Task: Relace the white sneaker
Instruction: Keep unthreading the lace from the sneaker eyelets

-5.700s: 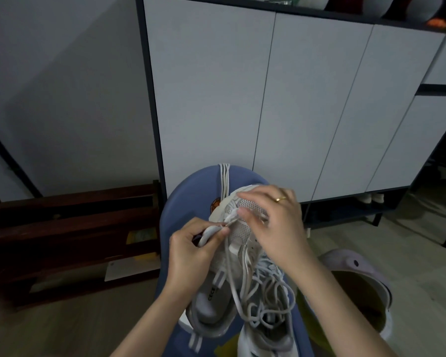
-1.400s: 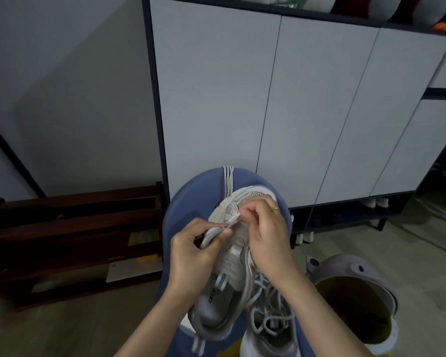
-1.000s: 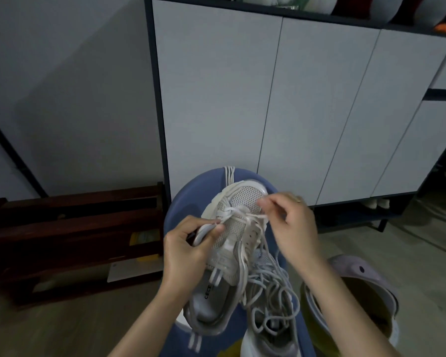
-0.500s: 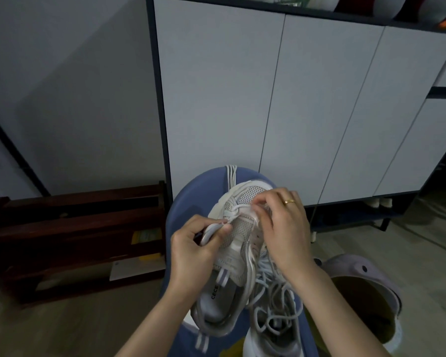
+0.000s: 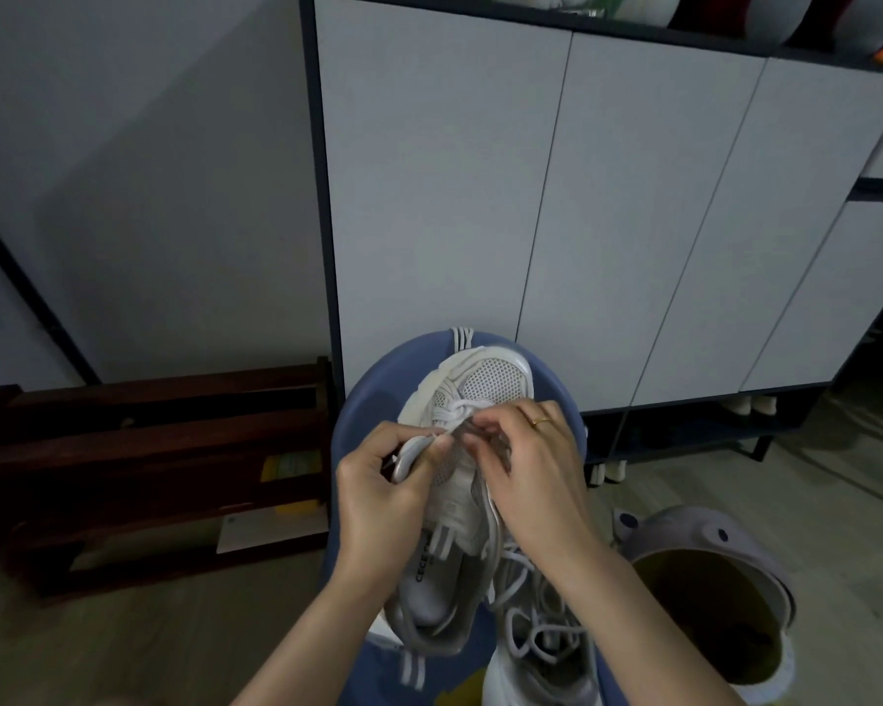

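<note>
sneaker: the white sneaker (image 5: 467, 481) lies on a blue seat (image 5: 378, 389) in front of the person, toe pointing away toward the cabinet (image 5: 531, 196), heel opening toward the body
long axis: runs away from the person, tilted slightly right at the toe
left hand: the left hand (image 5: 378, 496) grips the sneaker's left side near the forefoot, thumb pressing on the upper
right hand: the right hand (image 5: 526, 466) pinches the lace (image 5: 462, 407) at the eyelets nearest the toe
key relation: the lace end sits just beyond the right fingertips, toeward; the right hand is nearer it, the left only steadies
loose lace: spare loops trail toward the heel, under the right wrist
second shoe: partly visible below
judgement: lacing looks barely begun
</note>
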